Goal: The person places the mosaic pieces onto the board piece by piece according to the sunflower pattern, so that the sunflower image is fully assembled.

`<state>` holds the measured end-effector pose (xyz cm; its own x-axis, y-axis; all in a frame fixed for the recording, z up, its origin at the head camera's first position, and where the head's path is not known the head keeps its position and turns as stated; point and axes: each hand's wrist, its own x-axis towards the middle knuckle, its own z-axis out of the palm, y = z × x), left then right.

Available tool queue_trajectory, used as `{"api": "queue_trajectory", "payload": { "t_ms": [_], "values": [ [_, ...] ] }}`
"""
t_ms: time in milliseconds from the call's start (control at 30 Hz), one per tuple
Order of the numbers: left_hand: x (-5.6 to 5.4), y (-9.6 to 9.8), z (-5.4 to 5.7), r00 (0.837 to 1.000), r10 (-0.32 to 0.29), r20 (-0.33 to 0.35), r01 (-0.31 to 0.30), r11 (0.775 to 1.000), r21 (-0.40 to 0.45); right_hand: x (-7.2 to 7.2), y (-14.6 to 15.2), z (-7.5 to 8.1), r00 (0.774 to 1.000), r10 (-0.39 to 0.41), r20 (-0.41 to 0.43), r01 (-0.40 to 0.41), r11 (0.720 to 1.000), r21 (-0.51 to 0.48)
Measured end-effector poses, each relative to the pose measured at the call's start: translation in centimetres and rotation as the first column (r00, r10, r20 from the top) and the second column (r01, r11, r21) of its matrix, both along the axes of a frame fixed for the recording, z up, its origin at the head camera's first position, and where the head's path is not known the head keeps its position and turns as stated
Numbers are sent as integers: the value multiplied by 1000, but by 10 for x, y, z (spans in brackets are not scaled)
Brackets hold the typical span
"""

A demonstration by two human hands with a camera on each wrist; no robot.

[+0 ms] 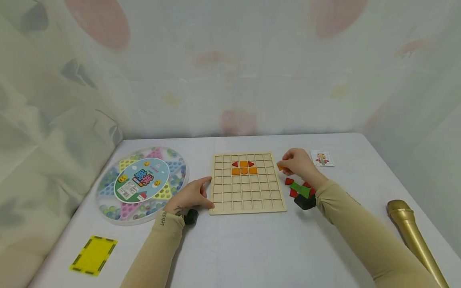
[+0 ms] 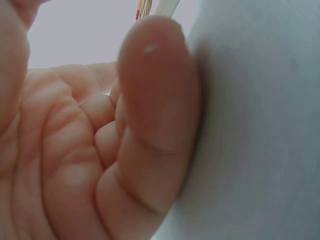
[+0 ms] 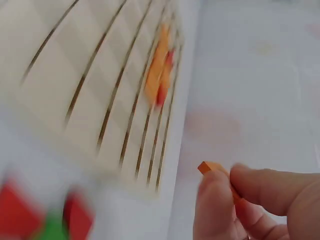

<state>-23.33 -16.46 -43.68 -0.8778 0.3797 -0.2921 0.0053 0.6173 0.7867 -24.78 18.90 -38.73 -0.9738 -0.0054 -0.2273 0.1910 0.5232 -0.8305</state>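
Observation:
A wooden grid board (image 1: 248,200) lies on the table, with orange and red pieces set in its upper middle cells. At the board's left edge is my left hand (image 1: 192,195), thumb and index finger spread apart, their tips right at the rim. Beyond the board's right edge, my right hand (image 1: 299,163) pinches a small orange tile (image 3: 212,167) between thumb and finger. Below that hand lies a loose pile of red and green pieces (image 1: 296,188), partly hidden by the wrist camera. A picture card (image 1: 322,158) of a red and green pattern lies to its right.
On the left sits a round Chinese checkers set (image 1: 142,180) filled with marbles. A yellow rectangle (image 1: 93,255) with a dashed border is at the front left. A gold microphone (image 1: 414,236) lies near the right edge, beside my right sleeve.

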Motion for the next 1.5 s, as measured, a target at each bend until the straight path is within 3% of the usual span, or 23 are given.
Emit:
{"api": "queue_trajectory", "payload": {
  "t_ms": [133, 233, 433, 667, 900, 1067, 1267, 1500],
  "values": [
    [0, 2, 0, 1000, -5, 15, 5, 1000, 20, -3, -31, -6, 996, -40, 85, 58, 976, -211],
    [0, 3, 0, 1000, 2, 15, -2, 1000, 12, -5, -53, -17, 991, -59, 123, 92, 955, -281],
    [0, 3, 2, 1000, 7, 6, -7, 1000, -7, -9, -85, -39, 980, -105, 171, 152, 946, -286],
    [-1, 0, -1, 1000, 14, 7, -14, 1000, -9, -12, -100, -47, 979, -129, 160, 167, 953, -252],
    [-1, -1, -2, 1000, 18, 3, -18, 1000, -8, -14, -108, -47, 986, -119, 115, 135, 981, -139],
    [-1, 0, -1, 1000, 18, 9, -18, 1000, -1, -12, -113, -48, 995, -86, 47, 84, 996, 36],
    [0, 1, 1, 1000, 20, 8, -20, 1000, -7, -10, -117, -47, 999, -43, -27, 49, 966, 252],
    [-1, 0, 2, 1000, 6, -3, -6, 1000, -22, -10, -120, -45, 999, -26, -19, 31, 936, 350]
  ]
}}
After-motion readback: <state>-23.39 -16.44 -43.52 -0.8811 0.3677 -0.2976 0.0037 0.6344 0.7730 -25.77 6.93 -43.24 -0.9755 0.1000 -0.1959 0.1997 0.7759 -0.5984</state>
